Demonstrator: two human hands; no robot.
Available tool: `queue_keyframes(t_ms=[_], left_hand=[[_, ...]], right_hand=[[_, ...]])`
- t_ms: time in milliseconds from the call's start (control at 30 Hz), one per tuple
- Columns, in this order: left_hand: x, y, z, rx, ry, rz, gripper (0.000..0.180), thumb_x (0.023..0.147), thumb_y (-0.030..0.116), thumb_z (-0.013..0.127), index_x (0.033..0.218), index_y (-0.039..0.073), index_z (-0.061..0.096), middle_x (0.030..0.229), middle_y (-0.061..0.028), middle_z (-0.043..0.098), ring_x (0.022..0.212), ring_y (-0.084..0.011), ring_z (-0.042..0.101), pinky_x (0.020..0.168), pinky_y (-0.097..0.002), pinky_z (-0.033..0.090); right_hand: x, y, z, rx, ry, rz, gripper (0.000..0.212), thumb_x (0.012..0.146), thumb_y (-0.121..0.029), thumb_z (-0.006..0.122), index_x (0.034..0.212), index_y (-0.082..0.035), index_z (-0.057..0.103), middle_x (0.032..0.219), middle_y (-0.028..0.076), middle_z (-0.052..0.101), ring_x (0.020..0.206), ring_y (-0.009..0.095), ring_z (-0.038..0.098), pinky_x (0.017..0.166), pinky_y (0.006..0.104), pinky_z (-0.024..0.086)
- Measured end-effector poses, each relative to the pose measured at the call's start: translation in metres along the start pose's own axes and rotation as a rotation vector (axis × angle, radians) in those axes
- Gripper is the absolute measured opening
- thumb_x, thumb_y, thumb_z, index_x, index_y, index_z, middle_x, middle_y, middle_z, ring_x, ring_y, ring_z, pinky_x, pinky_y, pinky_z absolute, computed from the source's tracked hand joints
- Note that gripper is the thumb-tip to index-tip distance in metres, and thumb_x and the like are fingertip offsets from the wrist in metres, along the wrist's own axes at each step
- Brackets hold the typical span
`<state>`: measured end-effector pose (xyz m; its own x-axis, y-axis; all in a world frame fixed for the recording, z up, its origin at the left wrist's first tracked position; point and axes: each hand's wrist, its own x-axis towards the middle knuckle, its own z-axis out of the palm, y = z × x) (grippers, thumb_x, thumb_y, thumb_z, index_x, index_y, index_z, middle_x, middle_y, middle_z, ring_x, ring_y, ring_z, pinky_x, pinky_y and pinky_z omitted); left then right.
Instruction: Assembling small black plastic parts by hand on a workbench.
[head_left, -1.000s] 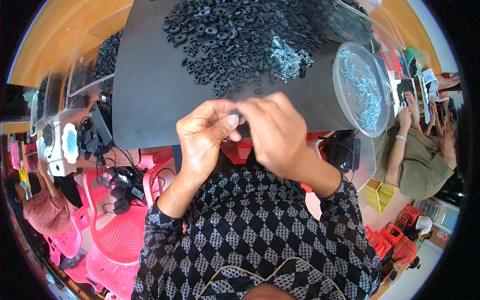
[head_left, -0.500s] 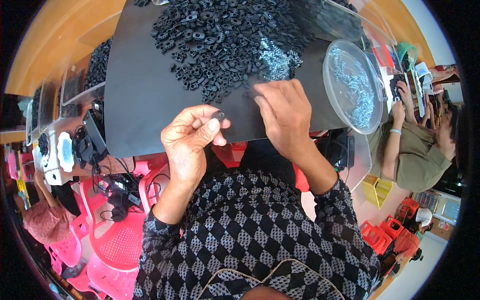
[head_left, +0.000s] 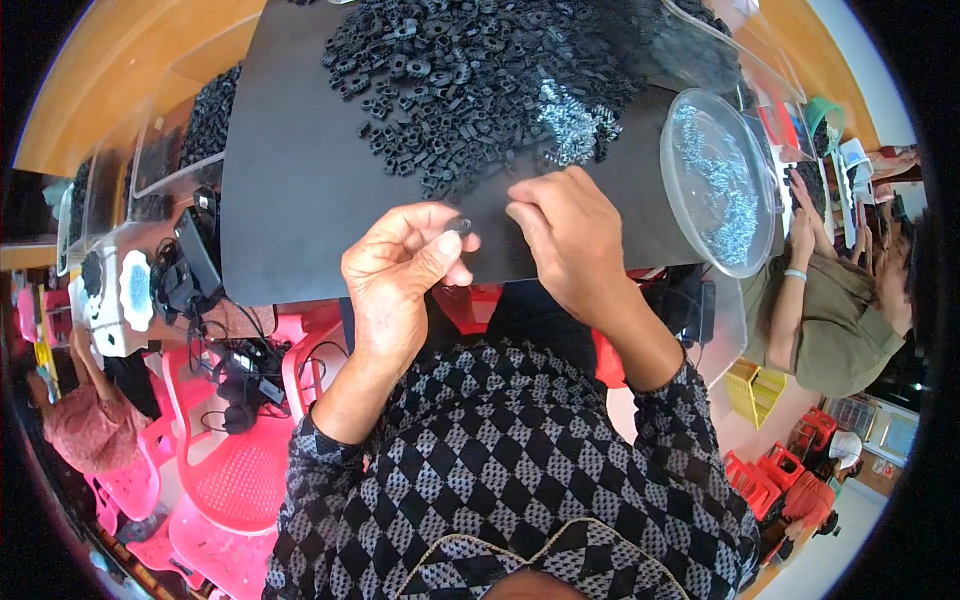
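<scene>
Between the thumb and fingers of my left hand [head_left: 390, 270] is a small black plastic part [head_left: 459, 226], held just above the near side of the dark tabletop [head_left: 290, 200]. My right hand [head_left: 575, 240] is a little to its right, thumb and forefinger pinched together and pointing toward the part. Whatever sits in that pinch is too small to make out. Beyond both hands spreads a big heap of similar black parts [head_left: 430, 100]. A small pile of shiny metal springs [head_left: 572, 122] lies at the heap's right side, just past my right fingers.
A round clear tray [head_left: 672, 185] holding more springs stands at the right table edge. Clear bins of black parts [head_left: 210, 120] are at the left, above a black power adapter [head_left: 192, 258]. Pink chairs [head_left: 235, 480] stand left of me. A co-worker [head_left: 830, 310] sits at the right.
The whole view has shifted slightly. My hands are somewhat nearer each other, and the black part has tilted in my left fingers. My right fingertips are farther from the spring pile.
</scene>
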<state>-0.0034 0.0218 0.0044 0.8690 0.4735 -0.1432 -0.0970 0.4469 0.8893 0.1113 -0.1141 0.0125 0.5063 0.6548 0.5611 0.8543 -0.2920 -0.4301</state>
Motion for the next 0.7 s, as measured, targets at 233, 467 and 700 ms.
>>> queue_keyframes(t_ms=[233, 467, 700], left_hand=[[0.000, -0.002, 0.009, -0.028, -0.016, 0.041, 0.016, 0.086, 0.003, 0.061, 0.100, -0.003, 0.058, 0.087, -0.0087, 0.064, 0.069, -0.0109, 0.059, 0.062, -0.0224, 0.050], [-0.009, -0.009, 0.016, -0.033, 0.075, 0.191, 0.017, 0.085, 0.001, 0.060, 0.101, -0.003, 0.056, 0.085, -0.0047, 0.059, 0.068, -0.0101, 0.055, 0.060, -0.0206, 0.047], [-0.010, -0.012, 0.010, -0.059, -0.029, 0.195, 0.019, 0.088, 0.004, 0.059, 0.105, -0.003, 0.053, 0.088, -0.0055, 0.060, 0.072, -0.0091, 0.056, 0.066, -0.0220, 0.048]], right_hand=[[0.005, -0.026, -0.003, 0.175, -0.001, -0.057, 0.019, 0.068, 0.000, 0.067, 0.085, -0.003, 0.059, 0.080, 0.010, 0.058, 0.071, 0.028, 0.054, 0.062, 0.0357, 0.045], [-0.004, -0.036, 0.006, 0.322, 0.054, 0.111, 0.019, 0.068, -0.002, 0.070, 0.084, -0.003, 0.058, 0.078, 0.009, 0.059, 0.069, 0.026, 0.055, 0.059, 0.0352, 0.044], [-0.007, -0.036, 0.000, 0.374, -0.029, 0.225, 0.017, 0.070, -0.002, 0.071, 0.082, -0.003, 0.058, 0.073, 0.009, 0.059, 0.060, 0.022, 0.056, 0.054, 0.0317, 0.045]])
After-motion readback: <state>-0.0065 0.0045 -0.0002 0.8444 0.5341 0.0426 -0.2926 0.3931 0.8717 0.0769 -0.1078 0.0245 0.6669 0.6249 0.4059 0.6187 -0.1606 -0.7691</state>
